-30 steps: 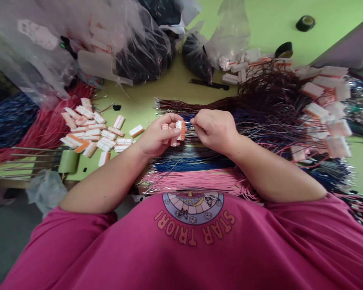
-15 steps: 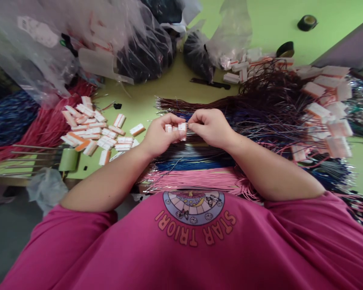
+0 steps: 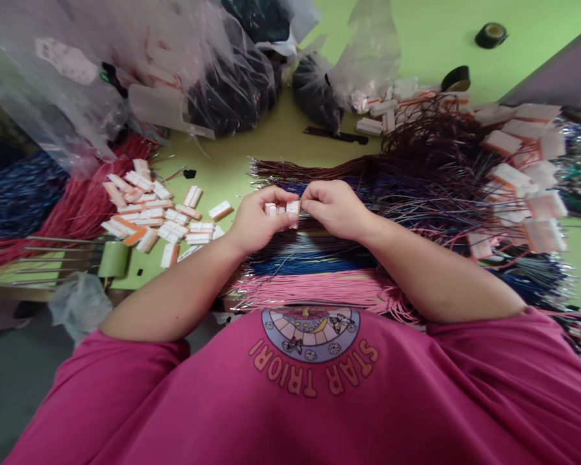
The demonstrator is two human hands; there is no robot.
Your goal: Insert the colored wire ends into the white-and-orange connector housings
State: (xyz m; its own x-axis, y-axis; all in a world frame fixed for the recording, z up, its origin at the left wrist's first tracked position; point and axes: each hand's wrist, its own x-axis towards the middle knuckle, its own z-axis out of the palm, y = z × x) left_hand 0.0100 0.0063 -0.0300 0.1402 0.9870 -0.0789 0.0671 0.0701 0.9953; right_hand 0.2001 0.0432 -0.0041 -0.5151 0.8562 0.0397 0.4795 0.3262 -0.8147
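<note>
My left hand grips a white-and-orange plastic connector between thumb and fingers, with more white pieces showing in the palm. Close against the connector's right edge, my right hand is closed in a pinch on what looks like a thin wire, mostly hidden by the fingers. Beneath both hands run bundles of loose wires: brown wires at the back, blue wires nearer me, and pink wires closest to my body. To the left of my left hand lies a pile of connectors.
Wired connectors are heaped at the right. Behind the wires lie a dark flat blade-like tool and black bundles in plastic bags. Tape rolls sit at the back right. A green cylinder with metal rods stands at the left edge.
Both hands keep the same grip beside the connector, the right one slightly lower in view. The surroundings at the left appear shifted a little rightward and down.
</note>
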